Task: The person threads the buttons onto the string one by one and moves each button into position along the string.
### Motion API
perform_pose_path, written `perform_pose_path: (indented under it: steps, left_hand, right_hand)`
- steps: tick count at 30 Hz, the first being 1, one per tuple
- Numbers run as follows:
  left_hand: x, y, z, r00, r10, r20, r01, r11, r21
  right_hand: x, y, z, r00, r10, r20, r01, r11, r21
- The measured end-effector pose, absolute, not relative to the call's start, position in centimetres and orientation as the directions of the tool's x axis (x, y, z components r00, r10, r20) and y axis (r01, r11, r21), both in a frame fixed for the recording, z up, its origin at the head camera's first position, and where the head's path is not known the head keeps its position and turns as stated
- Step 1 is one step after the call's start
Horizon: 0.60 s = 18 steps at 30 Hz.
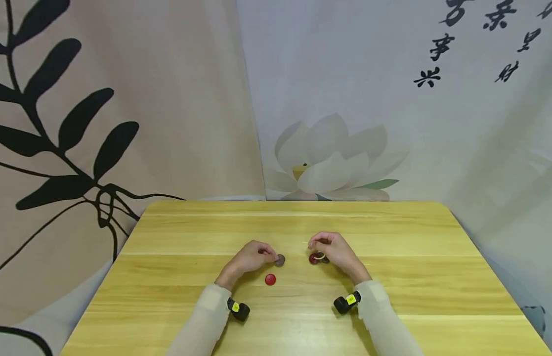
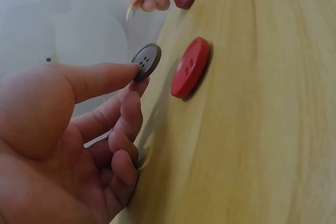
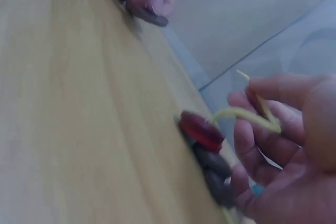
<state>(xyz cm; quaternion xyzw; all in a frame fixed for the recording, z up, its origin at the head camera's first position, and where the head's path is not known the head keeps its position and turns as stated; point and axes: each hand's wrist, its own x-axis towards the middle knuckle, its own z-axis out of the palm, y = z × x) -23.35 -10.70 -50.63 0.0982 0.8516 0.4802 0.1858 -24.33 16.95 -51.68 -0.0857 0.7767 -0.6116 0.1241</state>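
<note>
My left hand [image 1: 252,256] pinches a grey four-hole button [image 2: 149,59] between thumb and index finger, tilted up off the table. A bright red button [image 1: 270,280] lies flat nearby, apart from the hand. On the right, the thumb and fingertips of my right hand [image 1: 340,251] pinch a yellow string [image 3: 239,113] near its end, a short tip sticking out. The string leads to a dark red button [image 3: 202,131], and dark buttons [image 3: 212,163] sit right behind it, close to the table and beside the curled lower fingers.
Both hands are over a light wooden table [image 1: 191,232]. A curtain [image 1: 187,99] with printed leaves, a flower and characters hangs behind its far edge. Each wrist carries a small black camera, the left one [image 1: 238,310] and the right one [image 1: 344,302].
</note>
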Motion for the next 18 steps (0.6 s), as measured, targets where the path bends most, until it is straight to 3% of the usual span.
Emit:
perform_pose_path:
  steps: [18]
  left_hand:
    - [-22.9,-10.2,-50.0,-0.943,0.279,-0.184,-0.045,0.441,0.896]
  right_hand:
    - [-23.0,15.7,-48.9,-0.972,-0.237,0.001,-0.074,0.297,-0.952]
